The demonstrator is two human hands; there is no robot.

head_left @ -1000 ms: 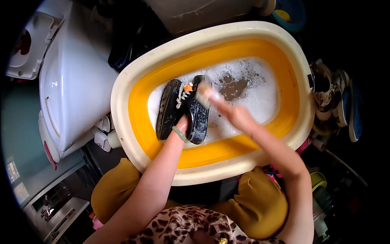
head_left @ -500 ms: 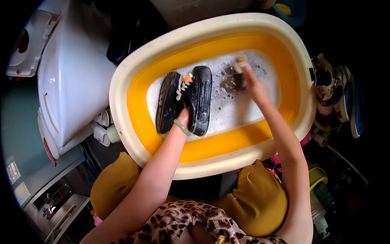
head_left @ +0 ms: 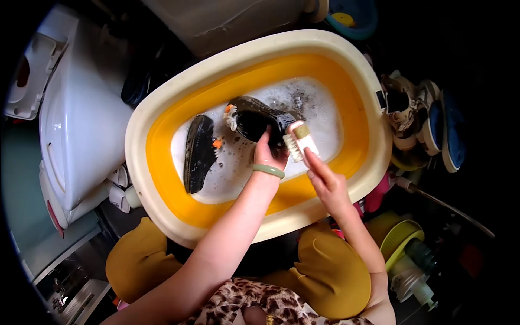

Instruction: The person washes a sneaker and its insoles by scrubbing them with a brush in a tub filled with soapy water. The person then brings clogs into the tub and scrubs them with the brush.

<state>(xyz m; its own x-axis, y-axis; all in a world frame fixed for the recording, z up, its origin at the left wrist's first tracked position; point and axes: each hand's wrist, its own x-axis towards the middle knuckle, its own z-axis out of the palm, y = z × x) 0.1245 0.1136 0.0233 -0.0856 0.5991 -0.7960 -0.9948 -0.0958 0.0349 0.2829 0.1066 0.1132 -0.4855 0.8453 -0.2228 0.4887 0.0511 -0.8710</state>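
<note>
My left hand (head_left: 269,154) is closed on a wet black shoe (head_left: 252,104), its fingers partly hidden inside the opening. The shoe is tilted over sudsy water, with pale laces and an orange tag at its left end. In my right hand (head_left: 329,187) is a scrub brush (head_left: 305,145) with pale bristles turned left, close beside the shoe's heel end; whether they touch I cannot tell. A second black shoe (head_left: 199,154) lies on its side at the left of the cream and yellow basin (head_left: 136,151), apart from both hands.
Several worn shoes (head_left: 401,105) stand right of the basin. A white ceramic fixture (head_left: 81,124) is at the left. Beyond the basin are a pale container (head_left: 227,21) and a blue tub (head_left: 358,24). A green basin (head_left: 401,238) and bottles sit at lower right.
My left hand has lifted and turned one shoe away from the other, moving it right. My right hand has brought the brush from the water toward that shoe. The view has shifted slightly.
</note>
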